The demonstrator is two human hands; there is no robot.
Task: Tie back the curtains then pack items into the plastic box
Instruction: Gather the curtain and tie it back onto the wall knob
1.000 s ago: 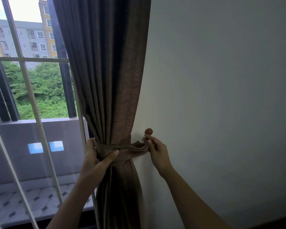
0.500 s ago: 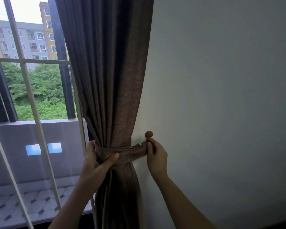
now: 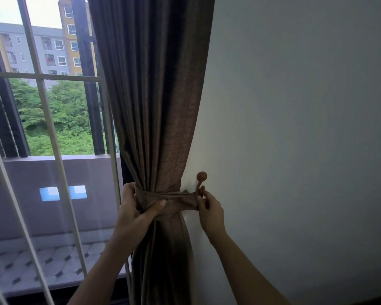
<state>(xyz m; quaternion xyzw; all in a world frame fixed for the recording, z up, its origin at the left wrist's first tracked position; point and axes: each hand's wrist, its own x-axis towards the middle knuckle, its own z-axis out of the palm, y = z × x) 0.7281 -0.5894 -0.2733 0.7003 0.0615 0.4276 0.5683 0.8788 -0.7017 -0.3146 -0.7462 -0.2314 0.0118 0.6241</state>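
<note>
A brown curtain (image 3: 154,95) hangs gathered against the white wall, cinched at the waist by a matching tieback band (image 3: 176,200). My left hand (image 3: 134,214) grips the bundled curtain and band, thumb across the front. My right hand (image 3: 210,211) pinches the band's end at a small brown wall hook (image 3: 201,180) with a round knob. The end of the band sits at the hook's curved arm. The plastic box is not in view.
A window with white grille bars (image 3: 46,111) fills the left side, with a tiled balcony, trees and apartment blocks outside. The plain white wall (image 3: 295,128) takes up the right half.
My right hand has drawn the tieback's end lower and to the hook's arm, so the hook now shows fully. My left hand keeps its grip on the curtain.
</note>
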